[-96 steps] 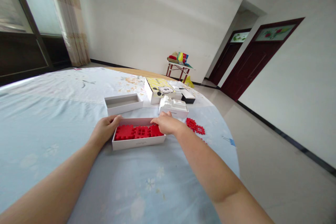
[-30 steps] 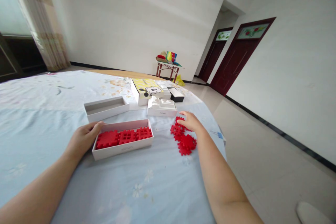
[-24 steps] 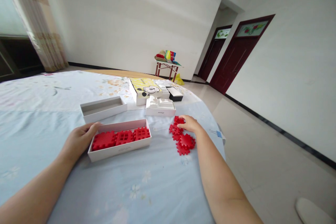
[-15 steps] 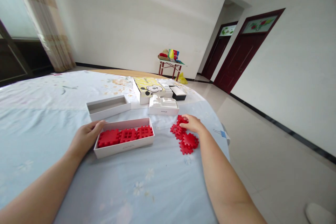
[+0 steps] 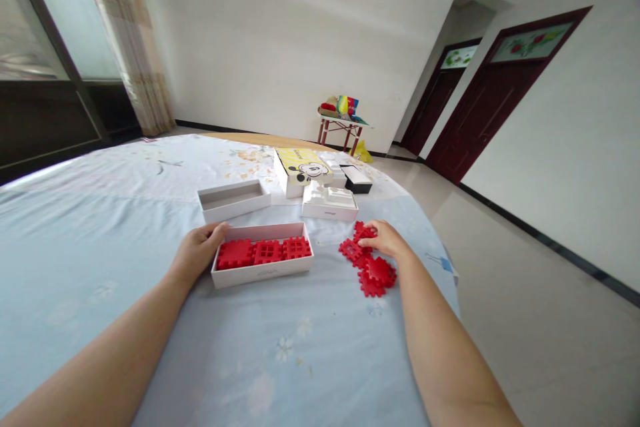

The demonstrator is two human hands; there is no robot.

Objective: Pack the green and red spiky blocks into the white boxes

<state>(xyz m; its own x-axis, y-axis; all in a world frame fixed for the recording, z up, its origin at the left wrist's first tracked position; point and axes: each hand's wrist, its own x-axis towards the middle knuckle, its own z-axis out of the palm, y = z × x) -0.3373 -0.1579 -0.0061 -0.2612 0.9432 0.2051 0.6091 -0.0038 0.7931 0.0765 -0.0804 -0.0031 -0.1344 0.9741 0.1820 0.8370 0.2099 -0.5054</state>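
Observation:
A long white box [image 5: 265, 273] stands on the tablecloth with several red interlocking building tiles [image 5: 269, 252] in a row inside it. At its left end, my left hand [image 5: 200, 248] grips the rim, thumb over the corner. To the right of the box lies a loose pile of red building tiles [image 5: 379, 271] with toothed edges, some overlapping. My right hand [image 5: 383, 239] reaches into the back of that pile, thumb and fingers closed on one red building tile [image 5: 361, 231]. The fingertips partly cover that tile.
Behind the filled box lies a long white box lid [image 5: 234, 200]. Farther back are a white box with a moulded insert [image 5: 330, 210], a yellow-and-white cartoon box [image 5: 285, 180] and a black-and-white box [image 5: 357, 180]. A blue clip [image 5: 445, 263] sits at the table's right edge.
The view has turned a little to the left, so everything appears shifted right. Both hands keep nearly the same places, at the box end and at the tile pile.

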